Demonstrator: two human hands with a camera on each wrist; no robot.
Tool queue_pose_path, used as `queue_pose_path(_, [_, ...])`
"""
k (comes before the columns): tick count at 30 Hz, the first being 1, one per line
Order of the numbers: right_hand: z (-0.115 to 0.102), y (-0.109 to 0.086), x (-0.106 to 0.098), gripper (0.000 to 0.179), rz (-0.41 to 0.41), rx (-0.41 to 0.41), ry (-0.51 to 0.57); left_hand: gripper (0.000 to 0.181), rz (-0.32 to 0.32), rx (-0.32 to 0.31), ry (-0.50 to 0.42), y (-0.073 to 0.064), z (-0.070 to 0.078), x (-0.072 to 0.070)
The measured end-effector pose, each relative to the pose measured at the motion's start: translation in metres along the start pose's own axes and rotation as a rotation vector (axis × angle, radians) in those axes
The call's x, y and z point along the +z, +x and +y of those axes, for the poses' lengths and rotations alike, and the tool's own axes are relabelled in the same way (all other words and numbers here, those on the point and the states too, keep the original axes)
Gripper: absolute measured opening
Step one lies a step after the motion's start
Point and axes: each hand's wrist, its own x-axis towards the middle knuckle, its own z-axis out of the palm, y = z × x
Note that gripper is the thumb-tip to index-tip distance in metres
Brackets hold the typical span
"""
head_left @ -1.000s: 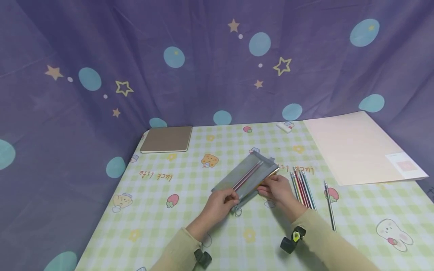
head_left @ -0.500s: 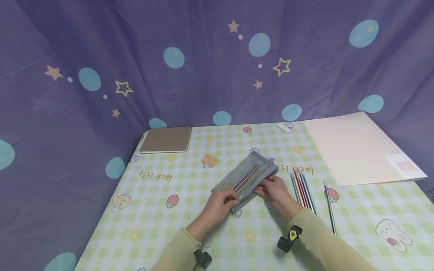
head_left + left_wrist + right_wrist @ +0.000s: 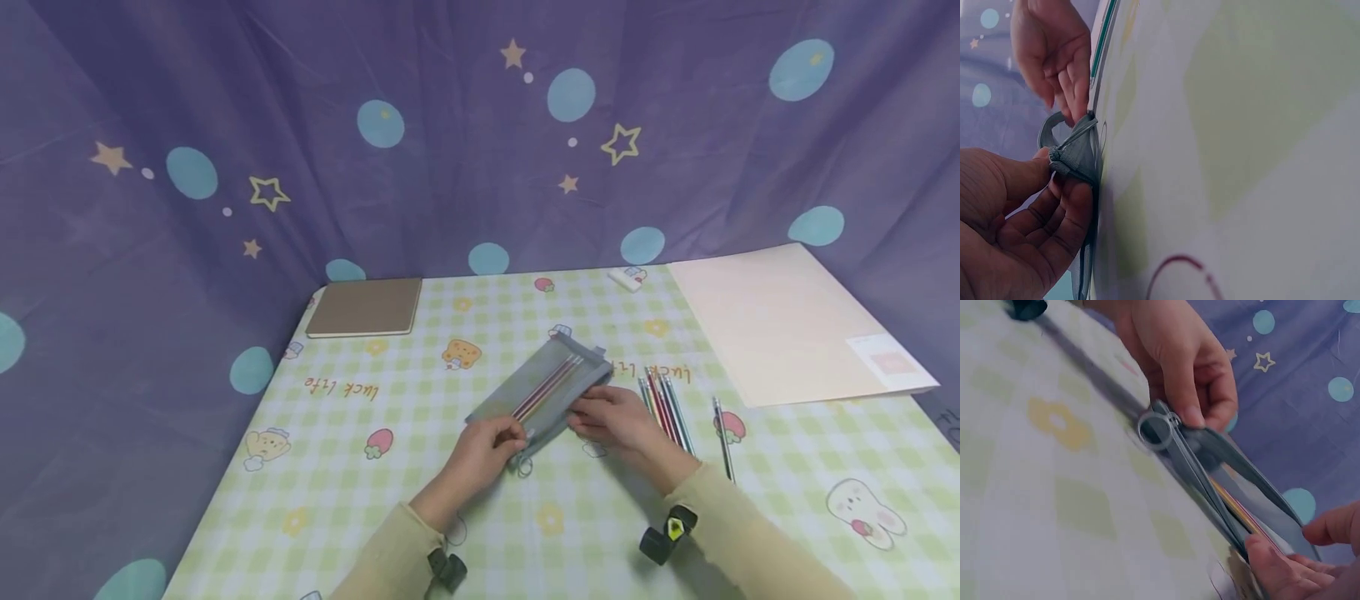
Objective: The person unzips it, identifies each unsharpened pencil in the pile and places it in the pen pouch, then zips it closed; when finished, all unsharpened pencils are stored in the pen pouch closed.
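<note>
A grey mesh zip pencil case [image 3: 510, 383] lies slanted on the table, with several pencils [image 3: 546, 387] showing through its mesh. My left hand [image 3: 483, 450] pinches the case's near end, close to a metal ring [image 3: 1155, 430]. In the right wrist view the zip side gapes, and yellow and red pencil shafts [image 3: 1241, 511] show inside. My right hand [image 3: 618, 421] is at this opening. Its thumb touches one edge and its fingertips touch the other, with a gap between them.
Several loose pencils [image 3: 667, 408] lie right of the case, partly behind my right hand. A single pencil [image 3: 723, 437] lies farther right. A brown notebook [image 3: 365, 307], a white eraser [image 3: 625, 280] and a large pale folder [image 3: 780, 325] are toward the table's back.
A gold-coloured pencil that stuck out under my right hand has gone into the case and now shows beside the red ones. My left hand has kept its hold.
</note>
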Motion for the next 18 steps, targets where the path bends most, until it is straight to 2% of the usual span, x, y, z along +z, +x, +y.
queue_pose_path(5, [-0.008, -0.011, -0.027, 0.046, -0.054, -0.062, -0.126, 0.005, -0.002, 0.001, 0.014, 0.000, 0.000, 0.000])
queue_pose_path(7, [-0.012, -0.015, -0.037, 0.045, -0.051, -0.079, -0.174, 0.005, -0.002, -0.001, 0.018, 0.000, 0.001, 0.000])
queue_pose_path(13, [-0.021, -0.024, -0.064, 0.042, -0.013, -0.113, -0.308, 0.006, 0.002, 0.004, 0.019, 0.000, 0.003, -0.002])
queue_pose_path(18, [-0.023, -0.031, -0.078, 0.039, 0.044, -0.119, -0.421, 0.006, -0.001, -0.004, 0.014, -0.001, 0.003, -0.002])
